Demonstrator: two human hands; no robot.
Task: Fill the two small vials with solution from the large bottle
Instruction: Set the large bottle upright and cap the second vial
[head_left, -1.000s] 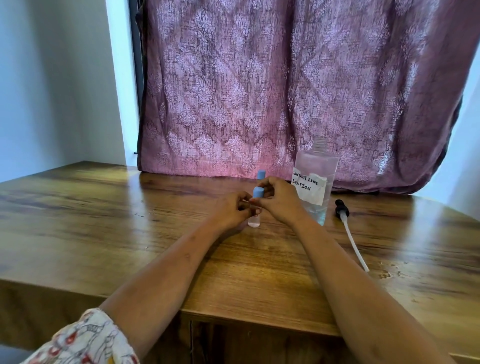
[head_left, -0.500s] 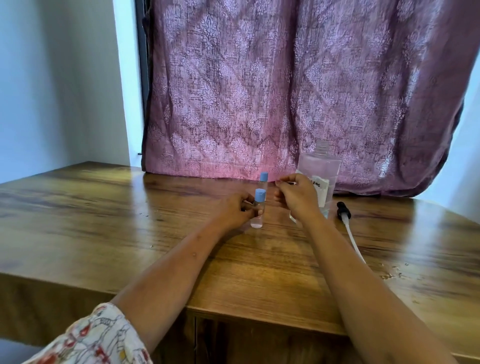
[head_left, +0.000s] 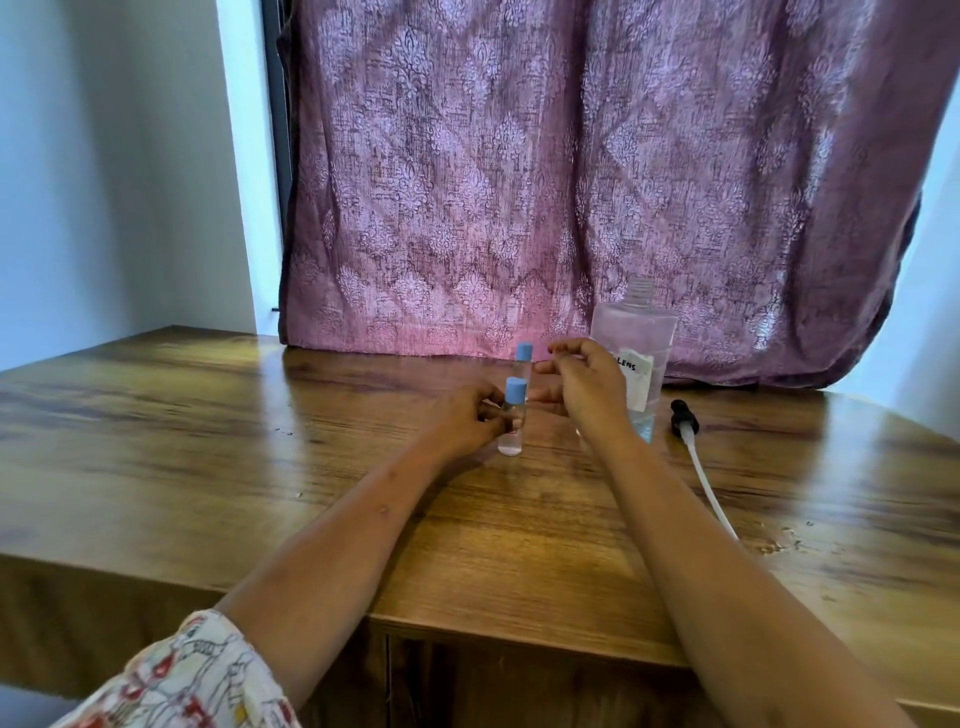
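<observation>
Blue-capped near vial (head_left: 512, 418) stands upright on the wooden counter (head_left: 208, 441), far vial (head_left: 522, 364) just behind, both capped. Left hand (head_left: 467, 420) grip pinches the near vial mid-body. Right hand (head_left: 582, 384) hovers beside, fingers loosely spread, empty. Large bottle (head_left: 636, 358) stands uncapped behind it. Vials look light, slick, tippy; hold low on the body.

A wooden table (head_left: 218, 441) w/ dark grain fills the near part, its front edge over a dark cabinet front (head_left: 467, 680), while at the far side a mauve patterned curtain (head_left: 519, 182) hangs down to the tabletop, backlit, btw a pale blue-white wall (head_left: 104, 156) at left and a bright strip at right.
</observation>
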